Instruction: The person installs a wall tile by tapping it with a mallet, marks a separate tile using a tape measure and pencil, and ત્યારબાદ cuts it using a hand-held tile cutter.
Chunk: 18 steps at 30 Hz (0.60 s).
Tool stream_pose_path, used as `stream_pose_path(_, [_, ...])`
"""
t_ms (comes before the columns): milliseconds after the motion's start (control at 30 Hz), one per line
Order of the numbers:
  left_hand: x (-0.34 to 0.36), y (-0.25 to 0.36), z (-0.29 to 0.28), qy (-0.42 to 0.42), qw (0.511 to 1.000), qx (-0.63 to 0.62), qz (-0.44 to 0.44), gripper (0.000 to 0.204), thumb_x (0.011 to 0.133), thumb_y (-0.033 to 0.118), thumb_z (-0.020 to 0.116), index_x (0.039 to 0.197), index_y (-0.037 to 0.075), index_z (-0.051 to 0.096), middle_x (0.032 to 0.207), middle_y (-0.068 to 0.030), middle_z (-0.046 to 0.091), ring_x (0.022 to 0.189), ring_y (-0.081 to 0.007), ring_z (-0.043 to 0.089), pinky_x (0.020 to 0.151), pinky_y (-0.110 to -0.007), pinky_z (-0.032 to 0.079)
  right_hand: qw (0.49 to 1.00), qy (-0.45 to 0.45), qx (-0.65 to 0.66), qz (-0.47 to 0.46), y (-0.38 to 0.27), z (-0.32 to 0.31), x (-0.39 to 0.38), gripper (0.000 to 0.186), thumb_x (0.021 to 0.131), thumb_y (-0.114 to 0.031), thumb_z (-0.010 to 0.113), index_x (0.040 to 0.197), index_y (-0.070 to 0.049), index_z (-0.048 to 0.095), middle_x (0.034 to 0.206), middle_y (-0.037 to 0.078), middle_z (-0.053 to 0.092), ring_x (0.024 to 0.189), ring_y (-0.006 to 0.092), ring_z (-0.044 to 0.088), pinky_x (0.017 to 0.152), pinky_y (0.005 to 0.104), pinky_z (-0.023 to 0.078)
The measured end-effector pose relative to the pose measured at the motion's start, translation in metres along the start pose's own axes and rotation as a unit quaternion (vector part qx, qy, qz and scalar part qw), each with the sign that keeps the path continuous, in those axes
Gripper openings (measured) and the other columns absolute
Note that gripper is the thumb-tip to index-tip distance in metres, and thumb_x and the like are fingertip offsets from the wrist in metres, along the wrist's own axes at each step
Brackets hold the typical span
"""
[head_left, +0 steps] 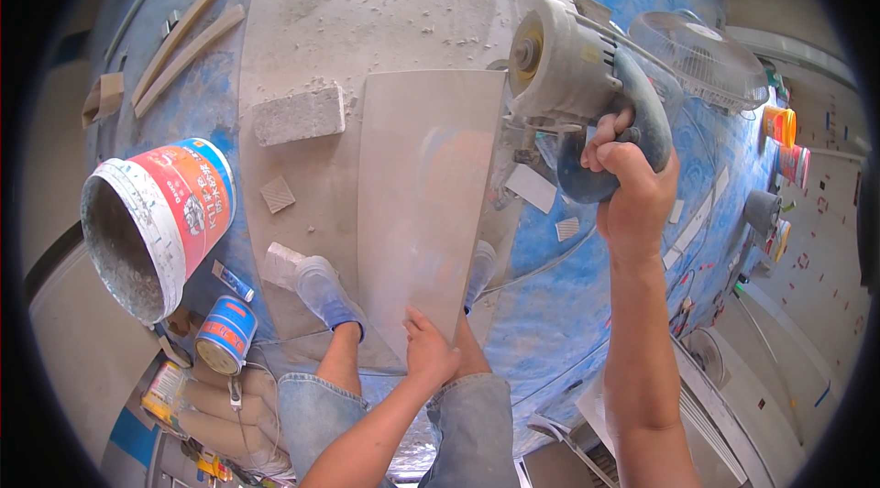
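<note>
My right hand (639,181) is closed around the dark rear handle of a handheld circular saw (570,57). The saw sits at the far right corner of a long, pale, glossy tile (426,186); whether its blade touches the tile is hidden by the guard. My left hand (429,350) grips the tile's near end, fingers on the top face and the thumb not clearly visible. The tile slants toward me between my two shoes, over a dusty board (302,48). Left of it lies a rough grey block (300,115).
A large open bucket (197,204) lies tilted at left, near a blue can (225,334). Two wooden strips (188,57) lie far left. A fan (701,62) stands right of the saw. Tile offcuts (531,188) and a cord lie on blue sheeting (541,259).
</note>
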<state>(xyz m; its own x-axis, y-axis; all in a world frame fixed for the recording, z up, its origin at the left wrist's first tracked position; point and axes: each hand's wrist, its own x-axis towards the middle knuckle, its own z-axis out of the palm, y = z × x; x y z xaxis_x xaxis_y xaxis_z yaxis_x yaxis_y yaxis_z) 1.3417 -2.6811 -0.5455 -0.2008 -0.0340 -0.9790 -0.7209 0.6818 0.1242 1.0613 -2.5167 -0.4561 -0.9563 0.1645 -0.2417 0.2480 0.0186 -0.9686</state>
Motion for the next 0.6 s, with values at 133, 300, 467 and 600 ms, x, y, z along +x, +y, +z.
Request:
stream_pose_path(133, [0.0, -0.001, 0.0, -0.003, 1.0, 0.003, 0.0, 0.115, 0.069, 0.018, 0.078, 0.143, -0.011, -0.005, 0.142, -0.0433, 0.018, 0.123, -0.0519, 0.043, 0.103, -0.044, 0.04, 1.0, -0.003, -0.011, -0.003, 0.0, 0.001, 0.0, 0.022, 0.071, -0.002, 0.053, 0.092, 0.001, 0.051, 0.075, 0.008, 0.054, 0.065, 0.0149, 0.049, 0.066, 0.0296, 0.044])
stream_pose_path(300, [0.003, -0.004, 0.002, 0.002, 1.0, -0.001, 0.001, 0.116, 0.068, 0.019, 0.079, 0.143, -0.012, -0.005, 0.142, -0.0432, 0.018, 0.122, -0.0521, 0.043, 0.104, -0.045, 0.04, 1.0, 0.012, -0.009, -0.001, 0.001, 0.005, -0.003, 0.021, 0.071, -0.003, 0.053, 0.092, 0.001, 0.051, 0.075, 0.007, 0.053, 0.064, 0.0147, 0.049, 0.065, 0.0292, 0.044])
stream_pose_path(467, [0.001, -0.002, 0.0, 0.002, 1.0, 0.001, -0.003, 0.116, 0.068, 0.02, 0.078, 0.142, -0.012, -0.005, 0.141, -0.0438, 0.019, 0.122, -0.0525, 0.044, 0.104, -0.044, 0.04, 1.0, 0.017, -0.012, -0.001, -0.001, 0.009, -0.005, 0.022, 0.071, -0.005, 0.054, 0.092, 0.0, 0.051, 0.075, 0.007, 0.053, 0.065, 0.0141, 0.049, 0.065, 0.0288, 0.044])
stream_pose_path(600, [0.001, -0.002, 0.0, 0.004, 1.0, 0.003, 0.008, 0.114, 0.069, 0.021, 0.077, 0.142, -0.013, -0.004, 0.139, -0.045, 0.02, 0.12, -0.053, 0.045, 0.103, -0.044, 0.041, 0.999, 0.034, 0.0, -0.009, 0.0, 0.012, -0.005, 0.03, 0.068, -0.004, 0.053, 0.097, 0.005, 0.057, 0.071, 0.005, 0.055, 0.063, 0.0113, 0.05, 0.061, 0.0244, 0.043])
